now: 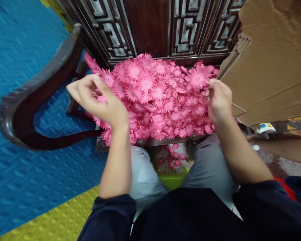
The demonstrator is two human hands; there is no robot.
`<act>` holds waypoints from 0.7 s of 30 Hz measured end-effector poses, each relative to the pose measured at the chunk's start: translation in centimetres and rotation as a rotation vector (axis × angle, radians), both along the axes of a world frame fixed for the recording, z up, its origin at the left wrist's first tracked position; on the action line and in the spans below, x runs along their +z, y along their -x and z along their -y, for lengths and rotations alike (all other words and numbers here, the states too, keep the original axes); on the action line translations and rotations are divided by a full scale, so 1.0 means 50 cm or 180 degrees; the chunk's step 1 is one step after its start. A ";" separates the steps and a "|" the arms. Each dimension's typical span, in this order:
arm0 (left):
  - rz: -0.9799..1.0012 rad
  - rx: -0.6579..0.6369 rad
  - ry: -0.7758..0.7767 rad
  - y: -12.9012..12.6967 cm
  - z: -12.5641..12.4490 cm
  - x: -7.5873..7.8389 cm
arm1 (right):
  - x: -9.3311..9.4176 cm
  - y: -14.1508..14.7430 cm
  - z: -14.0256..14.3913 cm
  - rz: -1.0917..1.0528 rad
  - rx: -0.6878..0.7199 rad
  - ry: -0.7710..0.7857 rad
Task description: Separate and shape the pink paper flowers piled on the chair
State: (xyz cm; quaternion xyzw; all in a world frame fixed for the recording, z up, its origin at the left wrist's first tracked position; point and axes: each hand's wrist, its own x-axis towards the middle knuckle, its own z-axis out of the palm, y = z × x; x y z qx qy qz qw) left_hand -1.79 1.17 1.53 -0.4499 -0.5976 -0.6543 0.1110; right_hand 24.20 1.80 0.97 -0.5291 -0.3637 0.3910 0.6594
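Observation:
A thick heap of pink artificial flowers (157, 92) with thin pointed petals covers the dark wooden bench seat. Over its left end, my left hand (97, 98) is closed, fingers curled inward. Pink petals (90, 63), seen edge-on, stick out past its thumb and appear to be in its grip. At the right end, my right hand (219, 98) pinches the edge of a large pink flower (199, 77), whose face is turned up toward me. Other flowers lie right beneath both hands.
A curved dark armrest (42, 80) stands at left, beside a blue textured mat (22, 177). Carved wooden lattice (147, 30) rises behind the heap. A large cardboard sheet (276, 67) leans at right. Several flowers (172, 155) lie on the floor between my knees, near something green (172, 180).

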 end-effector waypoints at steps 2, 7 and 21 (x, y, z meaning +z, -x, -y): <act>-0.0370 0.0097 0.0415 0.003 -0.006 -0.003 | -0.003 0.006 0.005 0.0134 0.0284 -0.0020; -0.0637 -0.0406 0.1005 -0.041 0.000 -0.019 | -0.015 0.045 0.033 0.0290 0.0940 0.0294; -0.1371 -0.1468 0.0989 -0.148 0.073 -0.008 | 0.000 0.061 0.051 0.0358 0.1597 0.0379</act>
